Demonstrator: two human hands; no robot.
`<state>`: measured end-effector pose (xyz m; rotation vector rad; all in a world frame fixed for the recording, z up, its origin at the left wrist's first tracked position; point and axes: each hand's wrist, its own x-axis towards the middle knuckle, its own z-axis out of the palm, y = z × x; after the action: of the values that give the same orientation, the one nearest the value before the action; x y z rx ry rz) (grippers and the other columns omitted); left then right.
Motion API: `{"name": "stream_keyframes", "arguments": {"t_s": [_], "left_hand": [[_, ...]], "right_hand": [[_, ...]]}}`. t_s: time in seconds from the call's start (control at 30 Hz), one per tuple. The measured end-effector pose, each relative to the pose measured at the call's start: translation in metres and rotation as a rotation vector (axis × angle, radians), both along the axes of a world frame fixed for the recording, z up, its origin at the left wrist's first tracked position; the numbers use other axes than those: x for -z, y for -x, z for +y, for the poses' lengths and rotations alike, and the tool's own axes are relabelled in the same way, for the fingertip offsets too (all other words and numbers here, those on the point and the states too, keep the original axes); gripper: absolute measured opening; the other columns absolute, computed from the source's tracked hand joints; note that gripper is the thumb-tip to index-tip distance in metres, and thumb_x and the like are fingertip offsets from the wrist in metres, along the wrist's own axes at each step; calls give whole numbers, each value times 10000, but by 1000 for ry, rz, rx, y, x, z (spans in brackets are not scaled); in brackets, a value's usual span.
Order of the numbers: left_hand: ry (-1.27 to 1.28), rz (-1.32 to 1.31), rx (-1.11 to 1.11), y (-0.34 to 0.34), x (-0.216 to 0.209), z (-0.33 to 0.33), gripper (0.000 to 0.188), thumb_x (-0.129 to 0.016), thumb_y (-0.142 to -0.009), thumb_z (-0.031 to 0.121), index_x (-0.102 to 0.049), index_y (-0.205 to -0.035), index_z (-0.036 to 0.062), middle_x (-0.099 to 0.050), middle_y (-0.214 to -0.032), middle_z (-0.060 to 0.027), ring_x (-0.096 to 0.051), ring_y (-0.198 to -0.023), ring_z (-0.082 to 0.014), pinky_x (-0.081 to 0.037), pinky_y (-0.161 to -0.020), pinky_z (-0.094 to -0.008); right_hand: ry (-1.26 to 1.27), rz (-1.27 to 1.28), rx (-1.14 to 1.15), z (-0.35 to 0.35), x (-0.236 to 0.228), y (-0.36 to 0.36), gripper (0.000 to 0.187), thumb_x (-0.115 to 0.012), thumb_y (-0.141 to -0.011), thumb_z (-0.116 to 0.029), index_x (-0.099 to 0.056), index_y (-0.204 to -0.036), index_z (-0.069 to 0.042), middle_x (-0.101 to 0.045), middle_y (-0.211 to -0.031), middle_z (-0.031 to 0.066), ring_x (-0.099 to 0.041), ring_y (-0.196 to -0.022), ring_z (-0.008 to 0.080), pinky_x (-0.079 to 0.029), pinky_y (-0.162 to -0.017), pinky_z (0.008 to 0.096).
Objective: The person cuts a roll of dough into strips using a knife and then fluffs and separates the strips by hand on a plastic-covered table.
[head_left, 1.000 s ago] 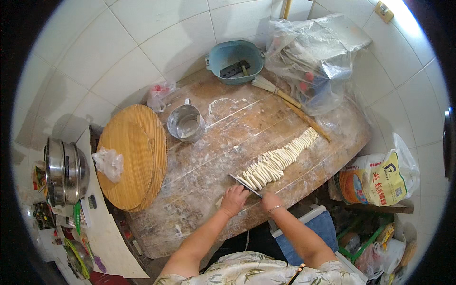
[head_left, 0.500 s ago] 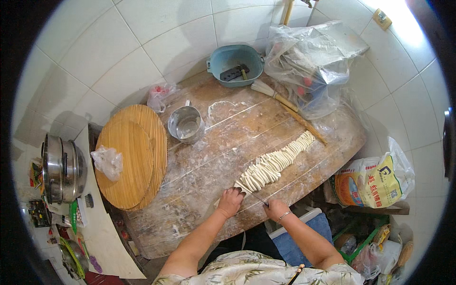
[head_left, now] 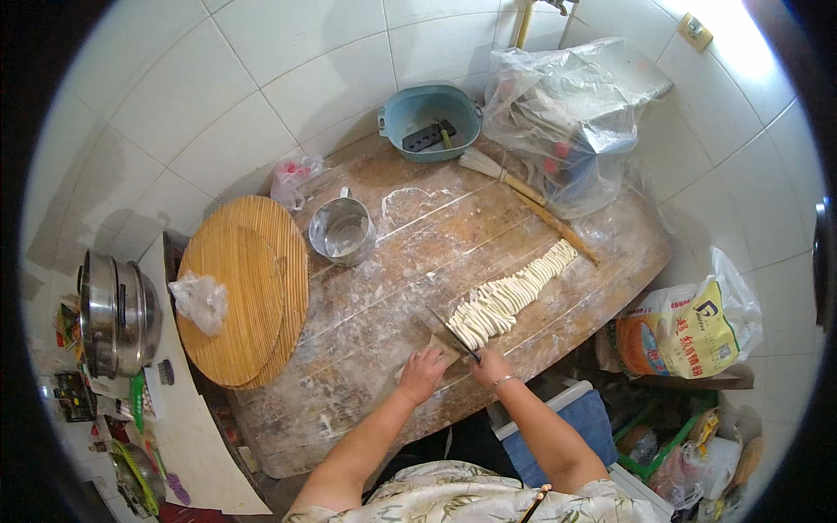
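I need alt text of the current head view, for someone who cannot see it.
A person's right hand holds a knife at the near end of a row of pale dough strips on a floury wooden table, with the left hand close by. Farther back are a metal mug and a blue-green basin; round slatted boards lie at left.

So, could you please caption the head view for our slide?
The right hand holds a knife beside dough strips on a floury wooden table.

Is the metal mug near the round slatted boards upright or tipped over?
Upright: the metal mug stands on the wooden table, its open mouth facing up, showing its inside.
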<state>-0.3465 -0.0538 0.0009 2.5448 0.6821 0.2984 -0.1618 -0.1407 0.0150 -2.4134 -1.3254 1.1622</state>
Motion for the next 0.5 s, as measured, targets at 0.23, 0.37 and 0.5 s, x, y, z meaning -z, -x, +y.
{"name": "stream_keyframes", "arguments": {"t_s": [0.23, 0.37, 0.5], "left_hand": [[13, 83, 64, -1, -6, 4, 301, -641, -713, 98, -602, -1010, 132, -523, -1022, -74, -502, -1032, -277, -389, -893, -431], [23, 21, 24, -2, -10, 6, 246, -632, -746, 107, -589, -987, 135, -509, -982, -75, -505, -1029, -277, -397, -889, -434], [-6, -31, 29, 3, -8, 4, 287, -629, -777, 117, -596, -1060, 147, -534, -1078, -64, -504, -1067, -271, -398, -895, -437]], "right_hand": [[270, 18, -169, -31, -40, -5, 342, -553, -879, -324, -655, -870, 2, -654, -846, 236, -629, -785, 410, -494, -714, 504], [293, -2, -20, -12, -18, 15, 277, -582, -853, -275, -653, -877, -8, -656, -916, 220, -627, -875, 392, -496, -768, 486], [119, 1, -37, 2, 24, 20, 262, -624, -795, -218, -651, -898, 20, -649, -957, 230, -613, -929, 392, -498, -816, 459]]}}
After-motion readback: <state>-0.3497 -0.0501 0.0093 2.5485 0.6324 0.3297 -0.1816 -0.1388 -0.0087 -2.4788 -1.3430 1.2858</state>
